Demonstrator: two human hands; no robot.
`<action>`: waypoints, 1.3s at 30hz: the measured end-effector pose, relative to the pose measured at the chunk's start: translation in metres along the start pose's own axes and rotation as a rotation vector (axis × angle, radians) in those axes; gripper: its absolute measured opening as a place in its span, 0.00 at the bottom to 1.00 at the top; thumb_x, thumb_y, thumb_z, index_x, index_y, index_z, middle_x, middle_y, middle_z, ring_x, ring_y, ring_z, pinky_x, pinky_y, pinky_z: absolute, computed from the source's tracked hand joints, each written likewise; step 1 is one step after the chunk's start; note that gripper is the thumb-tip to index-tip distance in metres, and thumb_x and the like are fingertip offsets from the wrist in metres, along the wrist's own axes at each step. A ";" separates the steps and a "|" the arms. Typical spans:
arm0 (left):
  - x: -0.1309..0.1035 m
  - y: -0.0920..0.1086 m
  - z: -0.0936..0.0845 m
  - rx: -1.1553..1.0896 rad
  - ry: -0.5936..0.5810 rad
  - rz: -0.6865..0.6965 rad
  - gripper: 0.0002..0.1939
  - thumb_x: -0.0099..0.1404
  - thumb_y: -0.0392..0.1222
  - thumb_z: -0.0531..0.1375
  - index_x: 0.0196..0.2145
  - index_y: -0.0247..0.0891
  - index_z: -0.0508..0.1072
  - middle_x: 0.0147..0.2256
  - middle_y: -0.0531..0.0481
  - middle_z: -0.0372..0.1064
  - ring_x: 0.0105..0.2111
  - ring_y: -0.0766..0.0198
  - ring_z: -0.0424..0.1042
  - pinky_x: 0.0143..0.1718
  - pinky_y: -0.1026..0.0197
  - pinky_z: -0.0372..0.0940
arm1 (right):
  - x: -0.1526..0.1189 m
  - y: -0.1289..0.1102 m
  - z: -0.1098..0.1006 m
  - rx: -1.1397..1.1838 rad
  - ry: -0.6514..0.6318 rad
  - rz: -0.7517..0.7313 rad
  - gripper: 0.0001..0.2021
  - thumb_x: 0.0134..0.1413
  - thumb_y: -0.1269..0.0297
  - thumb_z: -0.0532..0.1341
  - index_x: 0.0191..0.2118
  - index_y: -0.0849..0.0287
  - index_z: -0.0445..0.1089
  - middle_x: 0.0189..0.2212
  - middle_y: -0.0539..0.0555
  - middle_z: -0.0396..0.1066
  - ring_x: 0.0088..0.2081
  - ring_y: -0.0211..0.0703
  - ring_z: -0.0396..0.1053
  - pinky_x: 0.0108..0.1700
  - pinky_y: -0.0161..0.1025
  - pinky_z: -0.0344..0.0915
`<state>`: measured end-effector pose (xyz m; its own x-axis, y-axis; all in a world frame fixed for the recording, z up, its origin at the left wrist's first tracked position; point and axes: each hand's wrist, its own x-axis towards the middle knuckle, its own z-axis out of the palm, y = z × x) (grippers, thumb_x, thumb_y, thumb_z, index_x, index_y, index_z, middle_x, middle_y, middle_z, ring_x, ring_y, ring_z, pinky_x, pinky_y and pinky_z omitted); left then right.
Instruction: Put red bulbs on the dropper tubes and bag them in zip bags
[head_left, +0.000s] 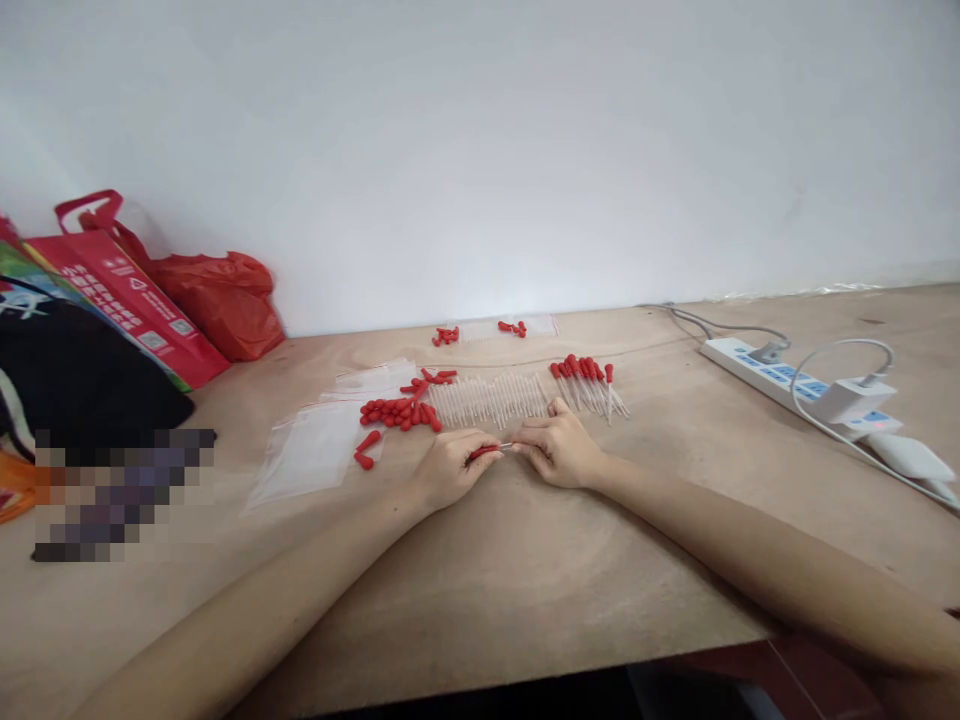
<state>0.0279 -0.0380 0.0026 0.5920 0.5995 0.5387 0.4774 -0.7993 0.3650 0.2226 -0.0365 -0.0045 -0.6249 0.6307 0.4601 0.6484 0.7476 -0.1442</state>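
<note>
My left hand (pixel 450 470) is closed on a red rubber dropper bulb (pixel 484 452), low over the table. Pinched in the fingers of my right hand (pixel 564 450) is a thin clear dropper tube (pixel 506 446), its end meeting the bulb's mouth. How far the tube sits inside the bulb cannot be made out. Just beyond my hands lies a row of loose clear tubes (pixel 487 400). Left of that row is a pile of red bulbs (pixel 397 413). Several droppers with red bulbs on their tubes (pixel 589 375) lie to the right.
Clear zip bags (pixel 307 455) lie flat on the wooden table (pixel 480 600) at left. Another bag with small red bulbs (pixel 512 327) is near the wall. A power strip (pixel 787 380) with cables stands right. Red bags (pixel 217 300) and a black bag (pixel 82 370) fill the left side.
</note>
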 end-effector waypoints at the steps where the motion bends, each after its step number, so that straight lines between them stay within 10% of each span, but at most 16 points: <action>1: 0.000 0.000 0.000 0.001 0.000 0.012 0.07 0.60 0.37 0.54 0.31 0.33 0.71 0.28 0.48 0.72 0.28 0.66 0.70 0.29 0.66 0.64 | 0.000 0.000 0.000 0.004 -0.003 0.003 0.13 0.56 0.66 0.49 0.29 0.60 0.68 0.25 0.51 0.69 0.25 0.34 0.57 0.35 0.38 0.41; 15: -0.002 -0.009 -0.005 0.048 0.033 -0.058 0.12 0.59 0.43 0.57 0.41 0.38 0.69 0.37 0.48 0.70 0.38 0.62 0.69 0.40 0.60 0.64 | -0.002 0.003 -0.016 -0.059 -0.082 -0.013 0.12 0.56 0.62 0.50 0.36 0.57 0.70 0.31 0.54 0.70 0.35 0.41 0.61 0.37 0.40 0.44; 18: -0.006 -0.012 -0.015 0.127 0.044 -0.160 0.21 0.56 0.46 0.59 0.48 0.40 0.64 0.43 0.46 0.65 0.43 0.59 0.64 0.44 0.56 0.62 | -0.002 0.016 -0.021 -0.084 0.009 0.247 0.11 0.54 0.64 0.51 0.37 0.57 0.69 0.31 0.54 0.70 0.36 0.42 0.63 0.38 0.40 0.46; 24: -0.012 -0.014 -0.022 0.128 -0.081 -0.170 0.09 0.59 0.42 0.55 0.36 0.38 0.70 0.37 0.48 0.62 0.35 0.63 0.66 0.37 0.60 0.64 | 0.017 0.053 -0.016 -0.154 0.163 0.846 0.12 0.52 0.61 0.49 0.39 0.60 0.64 0.30 0.55 0.71 0.35 0.45 0.65 0.42 0.43 0.49; 39: -0.010 -0.015 -0.021 0.107 -0.124 -0.171 0.08 0.59 0.41 0.54 0.35 0.38 0.70 0.34 0.49 0.65 0.34 0.63 0.66 0.36 0.60 0.63 | 0.030 0.061 -0.004 -0.341 0.013 0.867 0.12 0.49 0.64 0.50 0.33 0.59 0.69 0.31 0.58 0.70 0.37 0.49 0.64 0.43 0.49 0.44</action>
<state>0.0014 -0.0325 0.0074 0.5687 0.7316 0.3760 0.6399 -0.6807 0.3566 0.2454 0.0269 0.0037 0.1413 0.9361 0.3221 0.9802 -0.0867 -0.1778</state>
